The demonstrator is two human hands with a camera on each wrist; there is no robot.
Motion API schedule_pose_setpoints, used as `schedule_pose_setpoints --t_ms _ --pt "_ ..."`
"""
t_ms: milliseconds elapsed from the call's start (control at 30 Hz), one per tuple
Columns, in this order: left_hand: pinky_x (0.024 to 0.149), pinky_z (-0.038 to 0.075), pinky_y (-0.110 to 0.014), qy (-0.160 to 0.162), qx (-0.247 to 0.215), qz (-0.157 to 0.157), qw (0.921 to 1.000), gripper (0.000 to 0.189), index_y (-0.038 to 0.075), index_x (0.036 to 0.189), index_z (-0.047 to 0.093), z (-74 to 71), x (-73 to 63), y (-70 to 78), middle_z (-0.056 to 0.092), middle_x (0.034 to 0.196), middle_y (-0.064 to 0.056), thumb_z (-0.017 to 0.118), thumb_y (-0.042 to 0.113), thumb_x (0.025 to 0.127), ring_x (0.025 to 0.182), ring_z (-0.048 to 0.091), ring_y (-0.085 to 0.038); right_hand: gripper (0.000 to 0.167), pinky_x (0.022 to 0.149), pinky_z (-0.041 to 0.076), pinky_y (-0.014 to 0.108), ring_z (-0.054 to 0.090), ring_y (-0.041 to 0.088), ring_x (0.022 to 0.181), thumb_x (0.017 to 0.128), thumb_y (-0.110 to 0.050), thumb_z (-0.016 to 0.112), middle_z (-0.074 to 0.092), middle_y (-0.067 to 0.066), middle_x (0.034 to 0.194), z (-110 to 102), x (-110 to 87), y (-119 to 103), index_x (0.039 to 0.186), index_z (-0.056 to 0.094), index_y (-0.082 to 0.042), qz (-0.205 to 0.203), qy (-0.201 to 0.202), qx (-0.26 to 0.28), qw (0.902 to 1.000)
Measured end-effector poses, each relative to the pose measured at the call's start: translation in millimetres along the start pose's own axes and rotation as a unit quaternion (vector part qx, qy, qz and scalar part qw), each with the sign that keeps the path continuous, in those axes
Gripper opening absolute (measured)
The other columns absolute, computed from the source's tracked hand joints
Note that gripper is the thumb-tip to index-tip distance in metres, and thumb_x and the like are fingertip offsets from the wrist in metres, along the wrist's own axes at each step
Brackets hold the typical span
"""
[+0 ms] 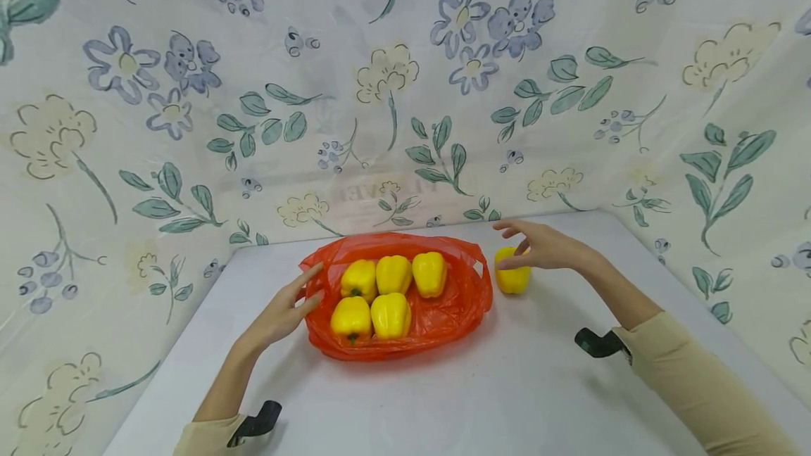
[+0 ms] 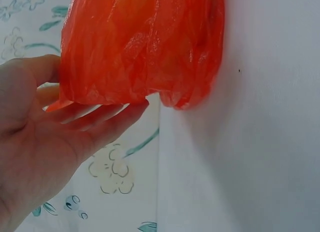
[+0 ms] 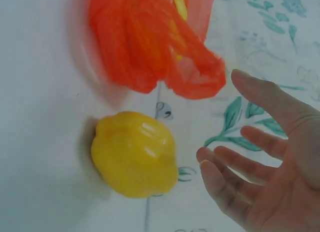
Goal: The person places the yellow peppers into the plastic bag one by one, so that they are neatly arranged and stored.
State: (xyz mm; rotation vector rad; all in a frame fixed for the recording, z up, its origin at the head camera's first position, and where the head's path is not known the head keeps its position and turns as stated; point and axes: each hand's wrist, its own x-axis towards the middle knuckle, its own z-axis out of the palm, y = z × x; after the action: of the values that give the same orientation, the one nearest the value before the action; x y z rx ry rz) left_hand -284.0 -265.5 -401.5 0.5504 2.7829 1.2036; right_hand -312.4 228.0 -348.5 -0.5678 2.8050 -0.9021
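An open red plastic bag point(image 1: 446, 315) lies on the table with several yellow bell peppers point(image 1: 391, 315) inside it. My left hand point(image 1: 285, 312) is at the bag's left edge, thumb and fingers spread apart. In the left wrist view, the fingers of the left hand point(image 2: 45, 137) extend along the red film, partly hidden behind it. To the right of the bag, a single yellow bell pepper point(image 3: 135, 154) sits on the table. My right hand point(image 1: 548, 246) hovers over that pepper with its fingers apart and loosely bent, holding nothing; the right wrist view shows a gap between them.
The white table point(image 1: 412, 407) has its back edge against a floral-patterned curtain point(image 1: 329, 132), which also runs along both sides. Dark wrist mounts point(image 1: 598, 342) stick out from both sleeves.
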Motion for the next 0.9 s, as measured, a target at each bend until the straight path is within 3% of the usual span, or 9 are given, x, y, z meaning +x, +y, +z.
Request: schedule_pose_setpoints --t_ms 367,633,900 --pt "0.100 0.048 -0.059 0.001 -0.009 0.003 0.9999 0.066 0.023 0.156 0.025 -0.9 1.5 1.0 0.027 0.160 -0.020 0.057 0.018 0.099 0.140 0.033 -0.052 0.079 0.092 0.054 0.054 0.054 0.046 0.120 0.083 -0.037 0.077 0.047 0.026 0.143 -3 -4.9 26 0.146 0.039 -0.008 0.013 0.013 -0.032 0.9993" --pt "0.094 0.054 -0.054 0.005 -0.012 0.013 0.9998 0.068 0.023 0.156 0.025 -1.8 2.2 3.3 0.029 0.159 -0.021 0.059 0.017 0.098 0.135 0.040 -0.052 0.085 0.097 0.051 0.058 0.047 0.047 0.126 0.079 -0.034 0.081 0.042 0.027 0.146 14 1.8 43 0.148 0.037 -0.010 0.024 -0.004 -0.023 0.9995" --pt "0.093 0.056 -0.051 0.003 -0.013 0.013 0.9998 0.070 0.024 0.156 0.025 -0.9 3.7 0.6 0.031 0.158 -0.020 0.060 0.015 0.097 0.134 0.042 -0.052 0.088 0.104 0.043 0.064 0.046 0.046 0.127 0.077 -0.030 0.083 0.044 0.029 0.144 27 7.5 49 0.148 0.036 -0.006 -0.001 -0.004 -0.022 0.9997"
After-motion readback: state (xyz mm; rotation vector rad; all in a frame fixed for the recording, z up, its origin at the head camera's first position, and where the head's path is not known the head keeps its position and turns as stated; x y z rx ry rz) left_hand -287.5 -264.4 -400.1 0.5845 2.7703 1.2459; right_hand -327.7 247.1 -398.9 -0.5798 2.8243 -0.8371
